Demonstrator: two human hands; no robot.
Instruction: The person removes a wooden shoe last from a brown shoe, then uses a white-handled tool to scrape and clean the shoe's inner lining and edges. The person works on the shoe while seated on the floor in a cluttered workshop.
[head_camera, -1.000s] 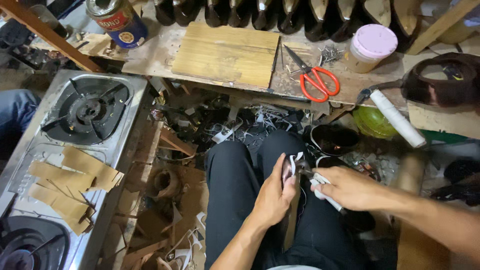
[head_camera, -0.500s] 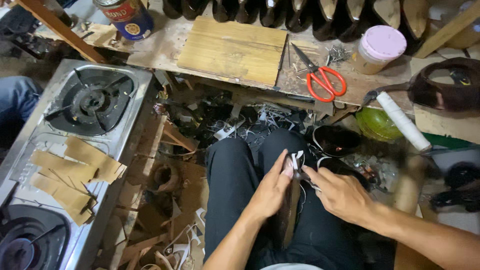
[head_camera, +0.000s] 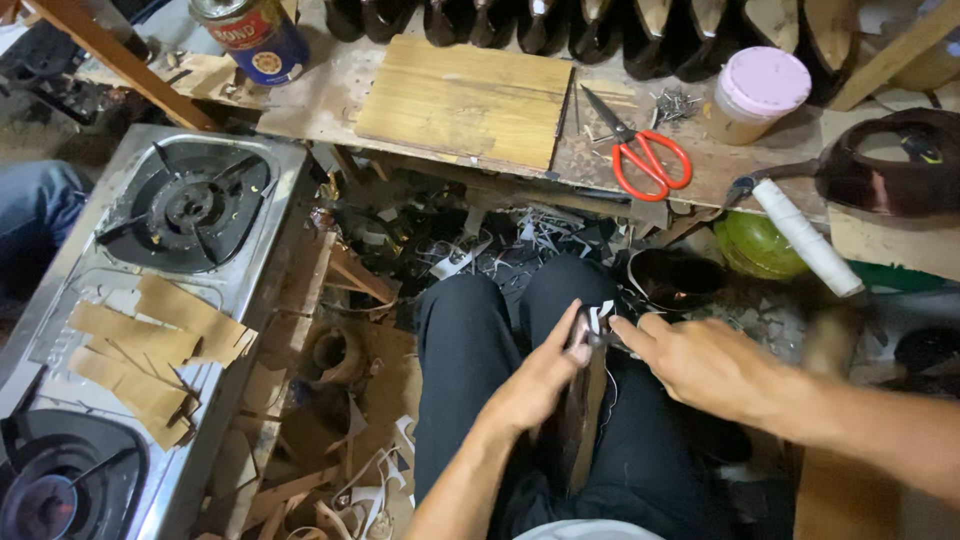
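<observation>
I sit with black trousers over my knees. My left hand grips a dark shoe piece that stands between my thighs, with a white trimmed edge at its top. My right hand is closed on a small tool whose tip meets that white edge; the tool itself is mostly hidden by the fingers. Both hands touch at the top of the shoe piece.
A low wooden bench holds a wooden board, red-handled scissors, a pink-lidded jar, a tin can and a row of dark shoes. A gas stove with tan cardboard pieces stands left. Scraps litter the floor.
Both hands stay together on the shoe piece; the right hand has shifted slightly left along the white edge. The view has tilted a little downward.
</observation>
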